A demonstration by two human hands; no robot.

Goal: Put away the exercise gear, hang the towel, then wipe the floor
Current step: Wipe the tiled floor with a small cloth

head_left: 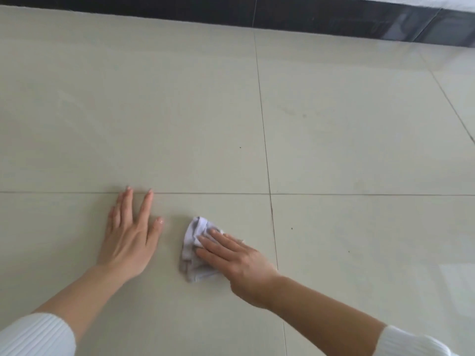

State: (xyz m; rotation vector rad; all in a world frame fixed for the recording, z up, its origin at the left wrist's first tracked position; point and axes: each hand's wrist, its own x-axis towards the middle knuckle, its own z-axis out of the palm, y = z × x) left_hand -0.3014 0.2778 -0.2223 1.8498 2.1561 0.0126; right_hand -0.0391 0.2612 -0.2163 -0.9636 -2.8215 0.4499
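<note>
A small crumpled white-grey cloth [194, 242] lies on the pale tiled floor [347, 150]. My right hand [234, 263] presses down on the cloth with straight fingers pointing up and left; the cloth's right part is hidden under the palm. My left hand [131, 237] rests flat on the floor just left of the cloth, fingers spread, touching nothing else. No exercise gear and no towel rack are in view.
A dark glossy baseboard [282, 14] runs along the far edge of the floor, with a strip of white wall above it at top right. Dark grout lines cross near the cloth. A few tiny dark specks [292, 228] dot the tiles right of the cloth.
</note>
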